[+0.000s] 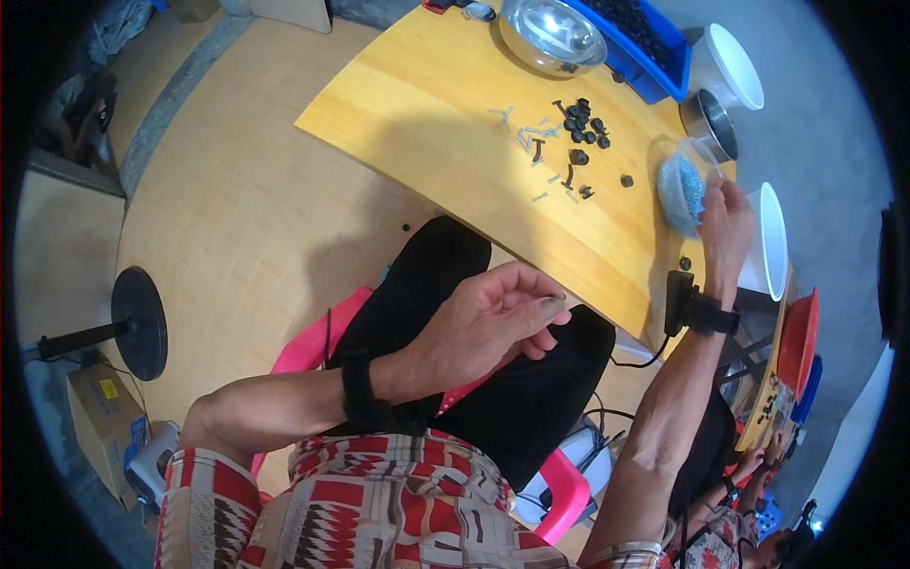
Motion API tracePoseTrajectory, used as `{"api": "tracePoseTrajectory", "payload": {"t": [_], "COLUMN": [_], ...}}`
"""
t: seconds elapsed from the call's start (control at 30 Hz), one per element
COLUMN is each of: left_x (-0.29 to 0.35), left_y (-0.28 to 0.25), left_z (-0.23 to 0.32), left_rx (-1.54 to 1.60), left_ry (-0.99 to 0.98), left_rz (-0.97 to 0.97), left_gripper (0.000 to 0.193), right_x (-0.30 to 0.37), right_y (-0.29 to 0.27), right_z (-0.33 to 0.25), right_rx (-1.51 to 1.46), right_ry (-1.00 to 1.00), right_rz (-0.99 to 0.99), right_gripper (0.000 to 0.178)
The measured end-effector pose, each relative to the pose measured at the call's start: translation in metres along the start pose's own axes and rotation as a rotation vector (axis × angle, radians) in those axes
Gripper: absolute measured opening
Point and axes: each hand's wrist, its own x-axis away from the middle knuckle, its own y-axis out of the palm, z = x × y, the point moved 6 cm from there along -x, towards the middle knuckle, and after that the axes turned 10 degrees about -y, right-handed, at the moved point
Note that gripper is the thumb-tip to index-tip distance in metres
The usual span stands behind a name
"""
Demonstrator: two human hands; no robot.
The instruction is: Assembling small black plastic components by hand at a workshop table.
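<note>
My left hand [498,318] is over my lap in front of the table edge. Its thumb and fingers are curled together in a pinch, and what they hold, if anything, is hidden. On the right, my right hand [727,223] is at the near rim of a clear plastic tub [670,204] with small bluish pieces in it. Its fingers are bent together at the rim; I cannot make out anything between them. Small black plastic parts [579,157] lie loose on the table, with thin silver pins [526,139] scattered to their left.
The wooden table [398,123] bears a steel bowl [553,38] and a blue bin [654,81] of black parts. White tubs [735,66] and a steel pot [709,123] stand along its right side. A cable hangs from my right wrist. Another person [720,536] sits at lower right.
</note>
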Motion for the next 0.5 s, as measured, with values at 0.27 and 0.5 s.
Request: {"api": "tracePoseTrajectory", "payload": {"t": [0.27, 0.5], "left_x": [0.0, -0.002], "left_y": [-0.003, -0.015], "left_z": [0.003, 0.008], "left_rx": [-0.002, 0.132], "left_ry": [0.011, 0.127], "left_rz": [0.052, 0.159], "left_gripper": [0.018, 0.019], "right_x": [0.0, 0.052], "right_y": [0.003, 0.03], "right_z": [0.006, -0.086], "right_rx": [0.132, -0.247], "right_ry": [-0.057, -0.3], "right_rz": [-0.11, -0.247], "right_gripper": [0.016, 0.01]}}
